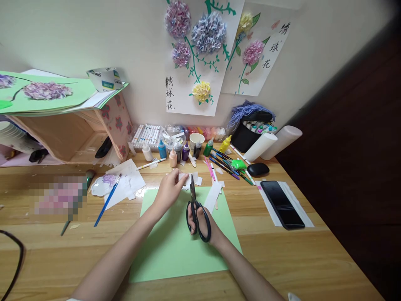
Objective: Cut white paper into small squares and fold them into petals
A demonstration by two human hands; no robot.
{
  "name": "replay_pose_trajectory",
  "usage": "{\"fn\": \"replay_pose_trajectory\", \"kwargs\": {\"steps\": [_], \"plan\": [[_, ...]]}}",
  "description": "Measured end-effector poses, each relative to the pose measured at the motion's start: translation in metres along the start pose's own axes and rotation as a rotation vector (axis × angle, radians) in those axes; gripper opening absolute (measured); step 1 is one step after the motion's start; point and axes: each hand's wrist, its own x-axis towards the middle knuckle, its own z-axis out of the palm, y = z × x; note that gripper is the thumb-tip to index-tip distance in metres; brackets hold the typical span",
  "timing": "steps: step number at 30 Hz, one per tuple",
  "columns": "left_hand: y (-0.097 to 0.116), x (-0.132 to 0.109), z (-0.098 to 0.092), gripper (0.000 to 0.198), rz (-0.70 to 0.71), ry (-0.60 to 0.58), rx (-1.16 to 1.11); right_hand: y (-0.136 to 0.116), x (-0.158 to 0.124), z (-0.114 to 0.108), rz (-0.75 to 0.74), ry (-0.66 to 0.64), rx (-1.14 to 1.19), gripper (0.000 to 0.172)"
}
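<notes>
My right hand [213, 230] holds black-handled scissors [192, 196], thumb and fingers through the loops, with the blades pointing away from me. My left hand [166, 190] pinches a small piece of white paper [184, 179] between thumb and fingers, right beside the blade tips. Whether the blades touch that paper I cannot tell. Both hands are above a light green sheet [178, 255] lying on the wooden table. A longer white paper strip [213, 195] lies across the sheet's far edge, next to the scissors. Small white paper scraps [199, 181] are scattered just beyond.
Paint bottles [186, 151], a paper cup [197, 140] and pens [227, 165] line the back. At right are a mouse [258, 169], a phone [283, 205] and paper rolls [283, 142]. A paintbrush [108, 200] and palette [99, 186] lie left. Flower pictures [200, 75] hang on the wall.
</notes>
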Motion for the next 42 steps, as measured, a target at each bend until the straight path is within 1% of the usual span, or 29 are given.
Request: {"fn": "replay_pose_trajectory", "kwargs": {"steps": [5, 14, 17, 20, 24, 27, 30, 32, 33, 35, 37, 39, 42], "plan": [[0.001, -0.001, 0.0, 0.036, -0.003, -0.049, -0.017, 0.001, 0.001, -0.001, 0.001, 0.01, 0.017, 0.068], [0.001, -0.001, 0.003, 0.036, 0.001, -0.069, 0.005, 0.006, 0.003, -0.004, -0.026, 0.031, 0.015, 0.063], [0.001, -0.001, 0.001, 0.036, -0.003, -0.084, 0.005, 0.009, 0.004, -0.005, -0.039, 0.028, -0.005, 0.061], [0.0, 0.0, -0.002, 0.035, 0.003, -0.117, -0.022, 0.012, 0.005, -0.005, -0.019, 0.044, -0.014, 0.061], [-0.001, 0.003, -0.006, 0.036, 0.02, -0.145, -0.053, 0.011, 0.006, -0.003, 0.057, 0.092, 0.002, 0.063], [-0.004, 0.004, -0.005, 0.038, -0.002, -0.122, -0.084, 0.007, 0.008, 0.001, 0.074, 0.123, 0.083, 0.065], [-0.004, 0.002, 0.001, 0.039, -0.03, -0.114, -0.14, 0.002, 0.013, 0.002, 0.057, 0.226, 0.22, 0.067], [-0.003, -0.001, 0.007, 0.039, -0.034, -0.14, -0.171, 0.0, 0.016, -0.001, 0.045, 0.31, 0.272, 0.062], [-0.002, -0.003, 0.01, 0.039, -0.03, -0.161, -0.185, 0.0, 0.018, -0.003, 0.033, 0.341, 0.265, 0.057], [0.001, -0.007, 0.015, 0.039, -0.016, -0.215, -0.212, 0.0, 0.019, -0.01, -0.017, 0.38, 0.196, 0.044], [0.004, -0.011, 0.018, 0.037, -0.008, -0.265, -0.241, 0.001, 0.02, -0.018, -0.068, 0.403, 0.131, 0.036], [0.005, -0.012, 0.019, 0.032, -0.01, -0.295, -0.268, 0.002, 0.021, -0.023, -0.089, 0.425, 0.106, 0.034], [0.005, -0.011, 0.016, 0.026, -0.025, -0.306, -0.298, -0.001, 0.022, -0.027, -0.072, 0.439, 0.141, 0.038]]}}
